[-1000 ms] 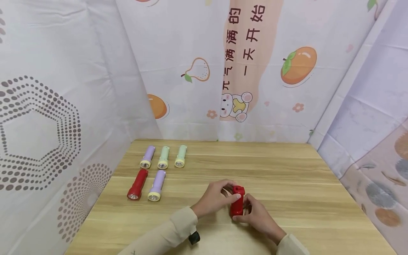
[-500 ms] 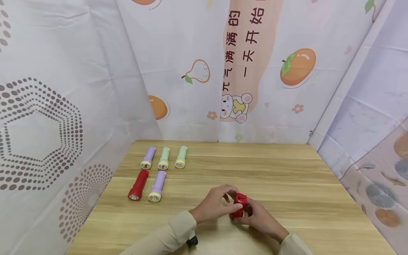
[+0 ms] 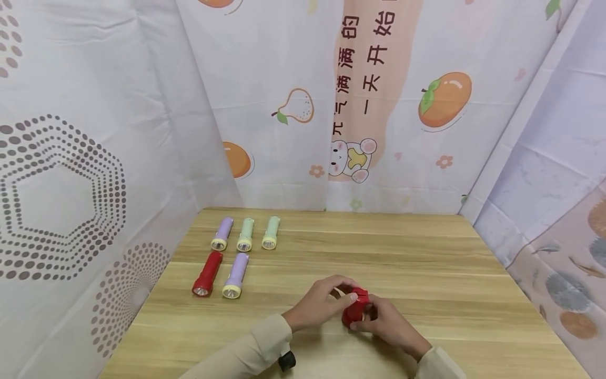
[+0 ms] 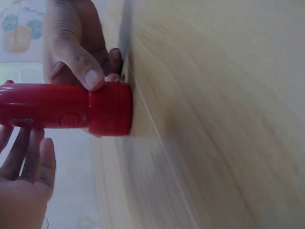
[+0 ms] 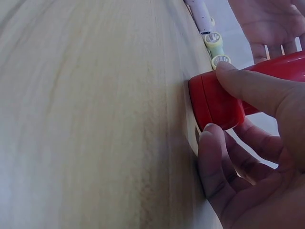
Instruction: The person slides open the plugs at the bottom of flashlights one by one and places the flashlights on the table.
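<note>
A red flashlight (image 3: 356, 310) stands upright between my hands, wide head down at the tabletop. My left hand (image 3: 319, 304) holds its upper end, thumb on the near side and fingers reaching over the far side. Low on the barrel, at the head, my right hand (image 3: 393, 326) grips it between thumb and fingers. In the left wrist view the flashlight (image 4: 47, 107) shows its ribbed switch. The right wrist view has its red head (image 5: 217, 100) under the right thumb; whether it touches the wood I cannot tell.
At the table's left lie a second red flashlight (image 3: 207, 273) and a purple one (image 3: 235, 276). Behind them are another purple flashlight (image 3: 222, 234) and two mint ones (image 3: 245, 235), (image 3: 271, 233). Patterned curtains (image 3: 265, 63) hang around the wooden table (image 3: 416, 252).
The held flashlight's upper end has come lower in the head view and its end cap shows turned. Both hands keep hold of it and have shifted only slightly.
</note>
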`<state>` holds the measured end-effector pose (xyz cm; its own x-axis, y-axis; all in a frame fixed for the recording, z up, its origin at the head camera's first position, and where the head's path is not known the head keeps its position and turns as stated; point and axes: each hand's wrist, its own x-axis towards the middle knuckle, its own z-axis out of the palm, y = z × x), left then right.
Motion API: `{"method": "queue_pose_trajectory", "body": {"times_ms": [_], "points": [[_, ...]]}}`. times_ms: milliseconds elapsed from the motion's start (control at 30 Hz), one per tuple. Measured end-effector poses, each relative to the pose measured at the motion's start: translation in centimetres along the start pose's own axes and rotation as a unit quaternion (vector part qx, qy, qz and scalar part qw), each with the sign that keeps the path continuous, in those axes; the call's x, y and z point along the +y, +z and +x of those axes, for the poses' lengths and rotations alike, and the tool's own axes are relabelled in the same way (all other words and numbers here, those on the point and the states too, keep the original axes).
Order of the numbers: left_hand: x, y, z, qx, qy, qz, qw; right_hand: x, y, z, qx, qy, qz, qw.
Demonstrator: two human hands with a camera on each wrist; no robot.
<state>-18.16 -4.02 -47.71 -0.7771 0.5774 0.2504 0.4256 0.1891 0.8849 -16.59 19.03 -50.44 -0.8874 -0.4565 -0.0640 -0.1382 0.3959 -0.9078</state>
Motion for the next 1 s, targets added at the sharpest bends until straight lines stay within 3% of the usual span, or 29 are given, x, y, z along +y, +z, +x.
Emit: {"method": "queue_pose_trajectory", "body": {"times_ms": [167, 400, 600, 1000], "points": [[0.45, 0.0, 0.26, -0.004, -0.029, -0.035, 0.999, -0.21, -0.18, 0.06, -0.002, 0.01, 0.004, 1.0], [0.56, 0.19, 0.58, 0.002, -0.091, -0.098, 0.991, -0.21, -0.13, 0.07, -0.004, 0.023, 0.0, 1.0], [0.59, 0.27, 0.61, 0.002, -0.096, -0.097, 0.9907, -0.08, -0.05, 0.05, -0.01, 0.025, 0.019, 0.999], [0.11, 0.52, 0.74, 0.021, -0.104, -0.111, 0.9882, 0.19, -0.08, 0.12, -0.011, 0.032, -0.003, 0.999]]}}
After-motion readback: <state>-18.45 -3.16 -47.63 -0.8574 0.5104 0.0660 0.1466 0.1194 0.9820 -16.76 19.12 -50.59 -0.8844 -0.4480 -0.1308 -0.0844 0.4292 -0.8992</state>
